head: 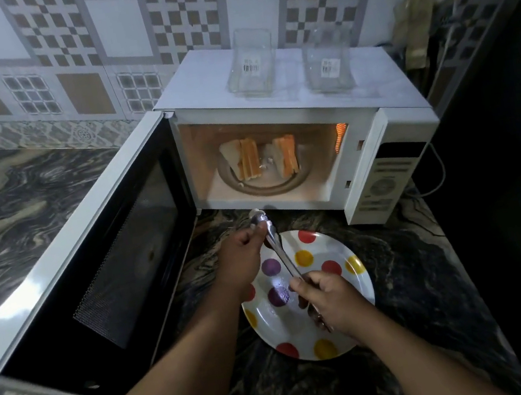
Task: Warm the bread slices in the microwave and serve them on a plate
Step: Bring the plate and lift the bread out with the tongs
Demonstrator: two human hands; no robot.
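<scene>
Two stacks of toasted bread slices sit in the open white microwave — metal tongs, pinched by both hands' grip, should be opened before reaching above the polka-dot plate.

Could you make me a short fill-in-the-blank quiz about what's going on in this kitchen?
1. The microwave door is ____.
2. The bread slices sit inside the ____.
3. Both the left hand and the right hand hold metal ____ above the spotted plate.
4. Two clear glass containers rest on ____ of the microwave.

Missing words: open; microwave; tongs; top
</scene>
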